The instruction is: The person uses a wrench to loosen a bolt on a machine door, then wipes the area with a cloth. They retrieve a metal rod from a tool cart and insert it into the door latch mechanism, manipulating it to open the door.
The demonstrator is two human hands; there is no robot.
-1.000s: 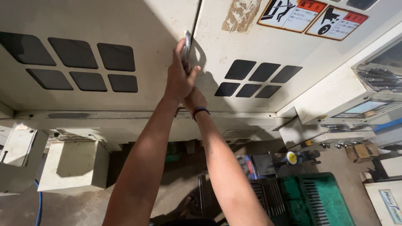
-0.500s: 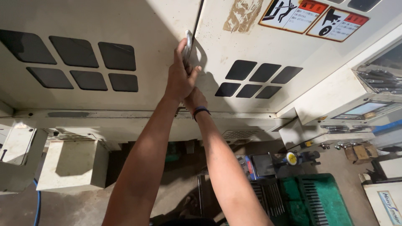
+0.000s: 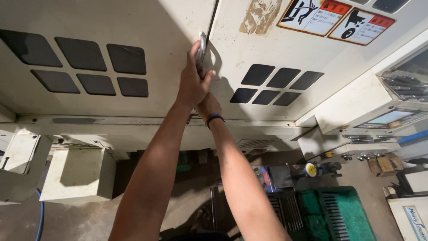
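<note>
- A slim metal door handle (image 3: 202, 47) stands upright on the cream machine door, just left of the dark seam (image 3: 213, 27) where the two door panels meet.
- The left hand (image 3: 191, 85) is wrapped around that handle, fingers curled shut over it and the thumb hooked round its right side.
- The right hand (image 3: 208, 106) sits directly below and partly behind the left hand, against the door; how far it is open, and whether it grips anything, cannot be told because the left hand covers it.
- A dark wristband (image 3: 214, 118) circles the right wrist.
- Both forearms rise from the bottom edge of the view and meet at the handle.
- The left door panel (image 3: 169, 27) carries six dark rounded window cut-outs (image 3: 89, 67) in two rows; the right door panel (image 3: 312, 58) has a smaller set of six (image 3: 278, 85), well right of the handle.
- Above them, near the upper right edge of the right panel, are two warning stickers (image 3: 336, 18) and a torn brown patch (image 3: 259, 15).
- Below the doors runs a pale ledge (image 3: 111, 120).
- On the floor lie a green plastic crate (image 3: 347, 212), a blue hose (image 3: 41, 214) at the left, and a small yellow-faced dial gauge (image 3: 310, 169).
</note>
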